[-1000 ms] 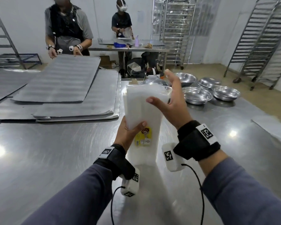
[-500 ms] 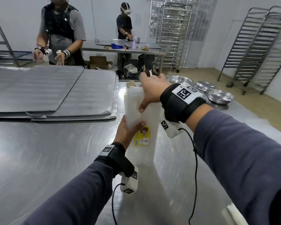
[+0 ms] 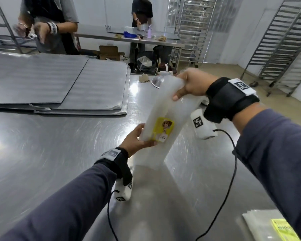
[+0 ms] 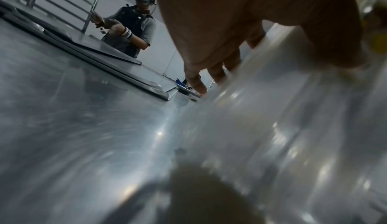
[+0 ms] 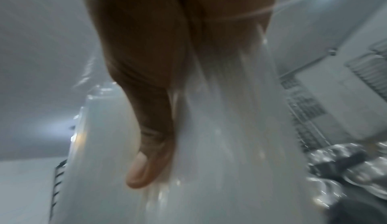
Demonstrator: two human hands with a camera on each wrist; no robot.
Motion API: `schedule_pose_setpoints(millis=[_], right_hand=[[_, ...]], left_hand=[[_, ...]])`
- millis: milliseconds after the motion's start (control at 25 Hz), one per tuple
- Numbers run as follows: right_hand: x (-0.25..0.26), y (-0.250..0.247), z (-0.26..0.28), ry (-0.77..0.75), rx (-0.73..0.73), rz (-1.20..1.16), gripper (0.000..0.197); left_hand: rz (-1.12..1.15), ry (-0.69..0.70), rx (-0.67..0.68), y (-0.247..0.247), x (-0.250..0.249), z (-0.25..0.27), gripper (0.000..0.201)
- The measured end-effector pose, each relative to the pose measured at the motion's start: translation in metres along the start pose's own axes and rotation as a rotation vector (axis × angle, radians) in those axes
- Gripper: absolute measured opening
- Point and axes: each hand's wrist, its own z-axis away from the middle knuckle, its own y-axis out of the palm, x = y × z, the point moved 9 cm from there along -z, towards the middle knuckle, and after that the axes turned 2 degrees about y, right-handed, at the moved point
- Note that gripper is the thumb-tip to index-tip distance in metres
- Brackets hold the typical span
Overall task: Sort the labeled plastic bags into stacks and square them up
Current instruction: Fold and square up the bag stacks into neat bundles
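Gripping bag stack (image 3: 165,108), both hands.

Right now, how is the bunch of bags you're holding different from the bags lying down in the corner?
The held stack of bags stands tilted with its bottom edge on the steel table; the corner pile lies flat. The left hand and right hand grip the held stack; nothing touches the corner pile. The held stack shows whole; the corner pile is cut off by the picture's edge. Both are clear plastic with yellow labels.
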Motion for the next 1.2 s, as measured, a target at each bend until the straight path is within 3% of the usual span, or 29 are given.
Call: schedule_pose_setpoints(millis=[160, 240, 320, 440, 560, 640, 720, 840, 920, 1040, 1120, 1200], right_hand=[[-0.08, 0.006, 0.009, 0.155, -0.007, -0.378, 0.019], [-0.123, 0.021, 0.012, 0.211, -0.036, -0.502, 0.013], [-0.168, 0.05, 0.015, 0.307, -0.046, -0.67, 0.011], [-0.214, 0.113, 0.023, 0.478, 0.003, -0.905, 0.018], [-0.23, 0.178, 0.034, 0.595, 0.115, -1.025, 0.045], [-0.234, 0.212, 0.038, 0.649, 0.184, -1.006, 0.034], [-0.24, 0.235, 0.041, 0.737, 0.242, -1.014, 0.046], [-0.247, 0.249, 0.044, 0.864, 0.321, -1.014, 0.055], [-0.254, 0.255, 0.043, 0.895, 0.374, -0.97, 0.064], [-0.253, 0.252, 0.045, 0.892, 0.397, -0.905, 0.053], [-0.25, 0.251, 0.049, 0.932, 0.384, -0.972, 0.048], [-0.245, 0.252, 0.048, 0.91, 0.387, -1.035, 0.064]], left_hand=[[-0.052, -0.134, 0.058, -0.01, 0.025, 0.006, 0.067], [-0.238, -0.212, 0.126, -0.017, 0.029, 0.008, 0.061], [-0.373, -0.331, 0.187, -0.03, 0.039, 0.011, 0.069], [-0.099, -0.458, 0.241, -0.038, 0.055, 0.025, 0.077], [0.112, -0.566, 0.12, -0.042, 0.08, 0.041, 0.062], [0.139, -0.682, 0.002, -0.049, 0.105, 0.052, 0.064], [0.147, -0.764, -0.042, -0.054, 0.119, 0.059, 0.071], [0.217, -0.765, -0.039, -0.049, 0.119, 0.062, 0.047], [0.249, -0.732, -0.11, -0.051, 0.121, 0.061, 0.04], [0.115, -0.688, -0.226, -0.057, 0.127, 0.058, 0.067], [-0.025, -0.655, -0.288, -0.06, 0.123, 0.054, 0.049], [-0.142, -0.699, -0.308, -0.065, 0.127, 0.052, 0.041]])
